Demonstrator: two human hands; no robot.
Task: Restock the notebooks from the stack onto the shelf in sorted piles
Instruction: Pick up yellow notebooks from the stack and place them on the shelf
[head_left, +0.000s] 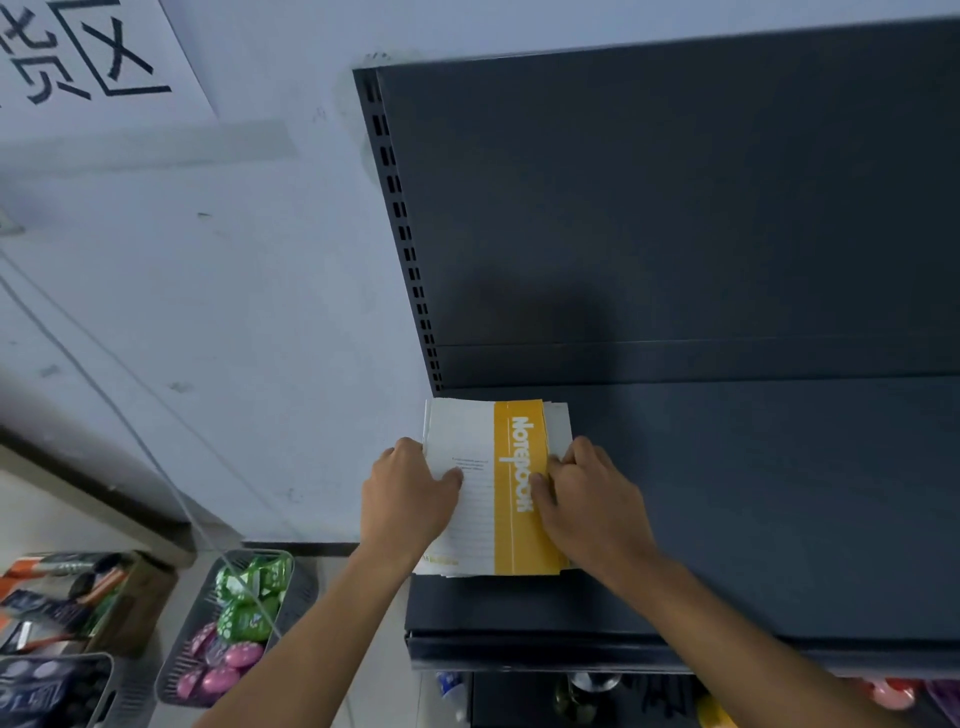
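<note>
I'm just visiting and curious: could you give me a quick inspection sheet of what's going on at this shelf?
Surface: dark metal shelf.
Job's things: notebook stack at the shelf's left end, yellow-banded cover on top.
Clutter: nothing seen.
Hands: left hand grips the stack's left edge; right hand grips its right.
Cables: thin cable slanting across the wall.
Surroundings: basket of green and pink packets and cardboard box on the floor.

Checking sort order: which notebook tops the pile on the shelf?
The yellow-banded notebook, held by the left hand and right hand; other notebooks show only white edges beneath.
</note>
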